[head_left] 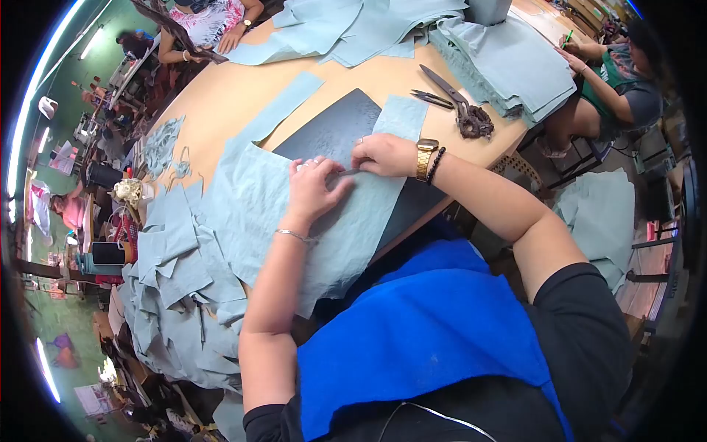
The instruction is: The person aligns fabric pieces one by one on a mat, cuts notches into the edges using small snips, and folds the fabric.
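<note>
A large light blue-green fabric piece point(250, 188) lies across a dark grey board point(331, 125) and hangs over the table's near edge. My left hand point(318, 188) rests on this fabric with its fingers curled at the upper edge. Close beside it, my right hand point(383, 155) is closed, thumb and fingers pinching the same edge. Between the hands, a small part of the edge is hidden by the fingers. A smaller fabric strip point(403, 114) lies beyond my right hand. Large dark scissors point(460, 103) with wrapped handles lie past it, beside small thread snips point(432, 99).
Stacked fabric point(508, 66) sits at the far right, and more pieces point(346, 29) cover the table's far side. Cut pieces point(184, 258) heap at the left, near scraps point(163, 144). One person point(213, 26) sits opposite; another point(611, 81) holds a green pen at right.
</note>
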